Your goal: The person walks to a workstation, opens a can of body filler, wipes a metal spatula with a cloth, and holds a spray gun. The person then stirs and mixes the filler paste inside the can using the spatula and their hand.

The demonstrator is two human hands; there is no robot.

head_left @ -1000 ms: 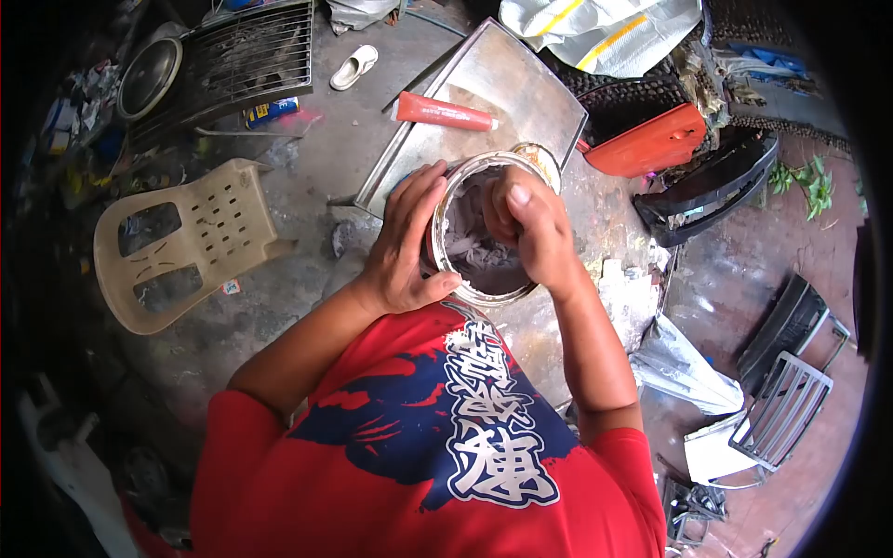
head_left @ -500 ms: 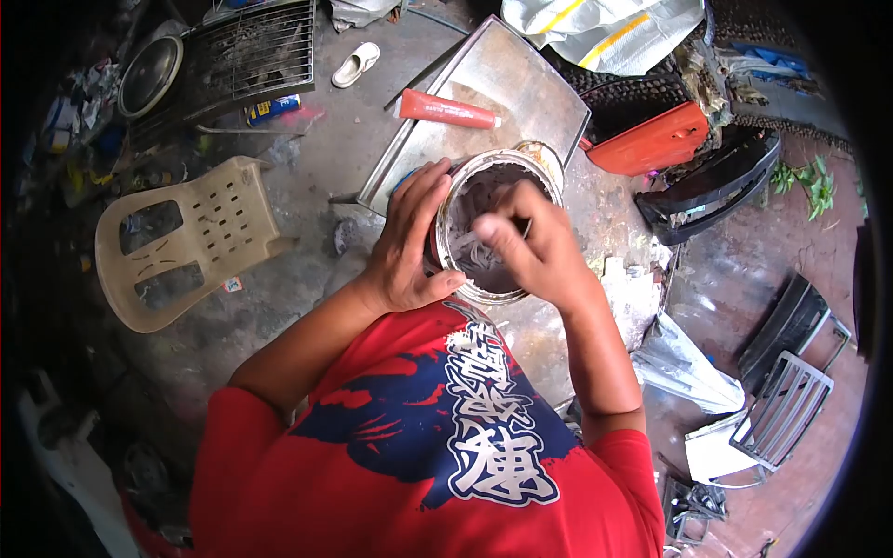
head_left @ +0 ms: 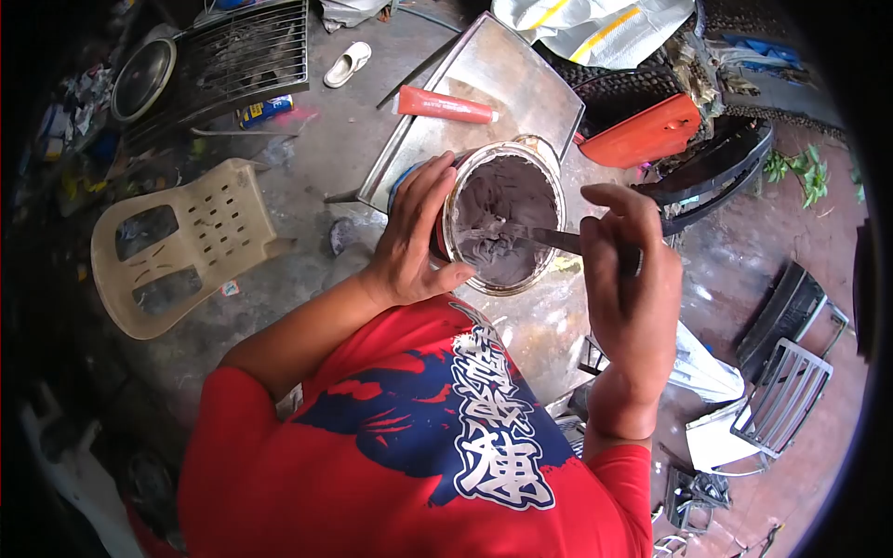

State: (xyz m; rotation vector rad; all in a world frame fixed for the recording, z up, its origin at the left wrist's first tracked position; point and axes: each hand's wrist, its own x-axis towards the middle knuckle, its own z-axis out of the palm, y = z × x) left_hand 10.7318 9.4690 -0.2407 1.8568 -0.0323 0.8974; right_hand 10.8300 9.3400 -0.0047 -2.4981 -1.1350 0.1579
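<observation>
An open round can [head_left: 508, 289] stands tilted toward me, with thick grey-brown paste [head_left: 513, 191] inside. My left hand [head_left: 407, 237] is wrapped around the can's left side, thumb near the lower rim. To the right of the can, my right hand [head_left: 637, 284] grips a flat-bladed tool that looks like a putty knife [head_left: 555, 239]. Its blade crosses the right rim and its tip lies in the paste. The handle is mostly hidden by my fingers. Just beyond the can, a red tube [head_left: 446, 105] lies on a small worn table [head_left: 526, 70].
A beige plastic chair [head_left: 228, 209] is on the left, with a metal grill rack [head_left: 270, 51] and a blue spray can [head_left: 265, 110] behind it. A white shoe [head_left: 347, 64] sits on the floor. An orange panel [head_left: 642, 135] and a grey grille [head_left: 786, 405] lie on the right.
My right hand has moved right, from over the can's mouth to beside it, uncovering the paste and the blade. The paste surface looks reshaped. My left hand stays on the can.
</observation>
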